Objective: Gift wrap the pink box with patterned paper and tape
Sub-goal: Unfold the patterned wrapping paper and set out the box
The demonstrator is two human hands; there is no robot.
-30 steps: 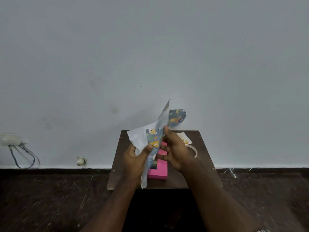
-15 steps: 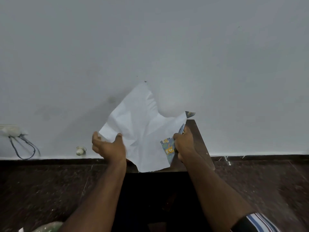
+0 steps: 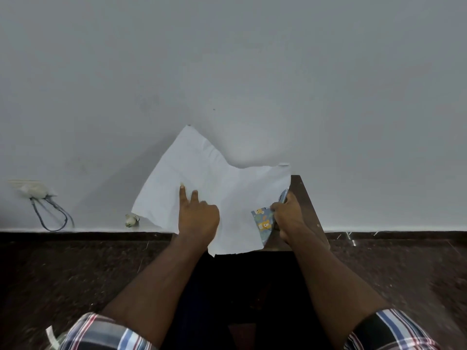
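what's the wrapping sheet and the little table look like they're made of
Wrapping sheet: thin paper, plain matte white on the upturned back, cartoon print on the folded corner by the right hand; it creases and curls. Table: dark brown, probably wood or laminate, with a slight sheen. Left hand presses the sheet.

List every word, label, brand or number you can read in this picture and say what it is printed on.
None can be read.
Wrapping paper: white back faces up, blank; the turned-up corner gripped by the right hand shows cartoon animals only, no lettering.
Left hand touching the paper, small table, wall: no text.
Wall socket: too small to tell.
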